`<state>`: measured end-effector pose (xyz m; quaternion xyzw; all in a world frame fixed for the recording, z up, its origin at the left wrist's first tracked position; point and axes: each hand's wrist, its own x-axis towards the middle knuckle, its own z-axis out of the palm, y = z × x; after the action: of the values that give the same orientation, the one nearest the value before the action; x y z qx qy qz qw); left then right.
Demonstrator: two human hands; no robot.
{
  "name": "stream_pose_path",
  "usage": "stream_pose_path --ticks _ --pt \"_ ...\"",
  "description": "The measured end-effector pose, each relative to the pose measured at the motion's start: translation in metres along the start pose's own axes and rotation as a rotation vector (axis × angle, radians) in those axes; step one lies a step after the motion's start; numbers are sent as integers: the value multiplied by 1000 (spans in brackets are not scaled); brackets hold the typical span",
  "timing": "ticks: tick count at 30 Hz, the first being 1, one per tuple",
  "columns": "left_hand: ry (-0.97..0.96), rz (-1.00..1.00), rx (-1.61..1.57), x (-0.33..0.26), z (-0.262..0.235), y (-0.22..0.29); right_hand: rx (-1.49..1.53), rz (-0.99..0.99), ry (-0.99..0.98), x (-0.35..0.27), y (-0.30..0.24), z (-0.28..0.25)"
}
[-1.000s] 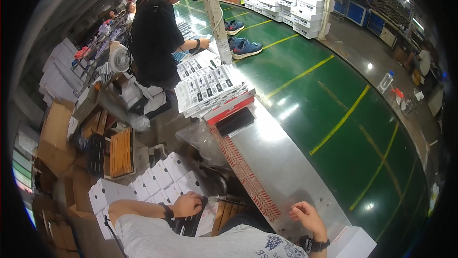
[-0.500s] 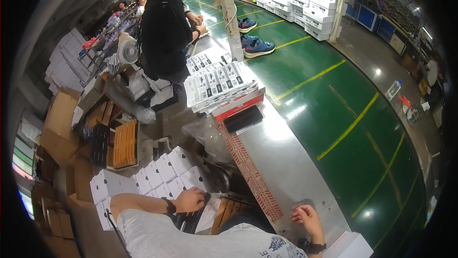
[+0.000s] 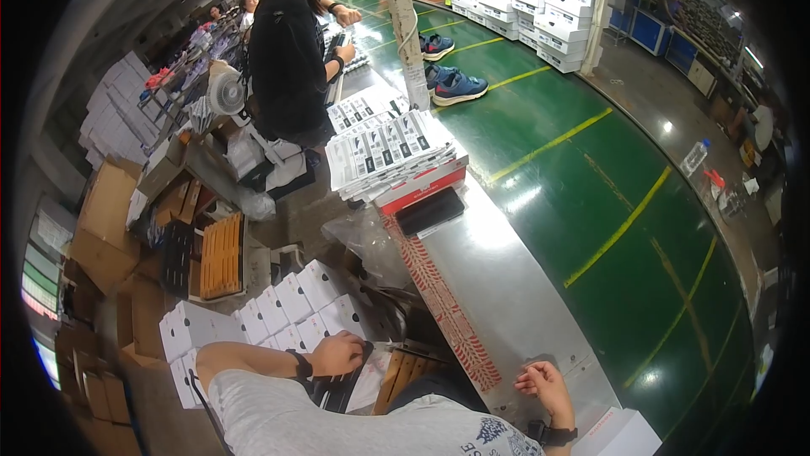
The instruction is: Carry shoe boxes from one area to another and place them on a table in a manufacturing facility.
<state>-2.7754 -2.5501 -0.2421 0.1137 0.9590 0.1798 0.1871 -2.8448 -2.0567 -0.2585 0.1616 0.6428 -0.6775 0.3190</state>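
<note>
My left hand (image 3: 339, 353) rests, with fingers bent down, over the edge of a black slatted seat back (image 3: 337, 390) beside me; its fingertips are partly hidden. My right hand (image 3: 544, 387) lies at the bare metal worktop (image 3: 515, 287), palm turned inward and fingers loosely bent and slightly apart, with nothing in it. A white shoe box (image 3: 623, 435) stands beside my right wrist. Farther up the worktop lies a dark flat phone-like slab (image 3: 430, 210), in front of a red box (image 3: 422, 188) topped by a thick stack of printed label sheets (image 3: 392, 151).
White shoe boxes (image 3: 291, 300) are stacked at my left. A green conveyor belt (image 3: 582, 194) with yellow lines runs along the right, carrying blue sneakers (image 3: 457, 85). A post (image 3: 405, 34) with a fan stands ahead. A co-worker (image 3: 291, 51) in black stands beyond the sheets.
The co-worker's hands have moved apart, one lifted higher, and a dark item now shows by them. The belt lines have shifted slightly. My hands have stayed put.
</note>
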Motion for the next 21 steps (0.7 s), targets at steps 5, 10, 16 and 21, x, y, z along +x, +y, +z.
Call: stream_pose_path --ticks 5,10,16,21 --pt "2 -1 -6 -1 2 -2 23 19 5 0 -2 1" --pt "-6 -2 -1 0 3 -2 22 15 11 -2 -1 1" --pt "3 -4 3 0 5 -4 37 10 12 1 5 -1" --pt "6 -6 -5 -1 6 -5 45 0 15 1 5 -1"
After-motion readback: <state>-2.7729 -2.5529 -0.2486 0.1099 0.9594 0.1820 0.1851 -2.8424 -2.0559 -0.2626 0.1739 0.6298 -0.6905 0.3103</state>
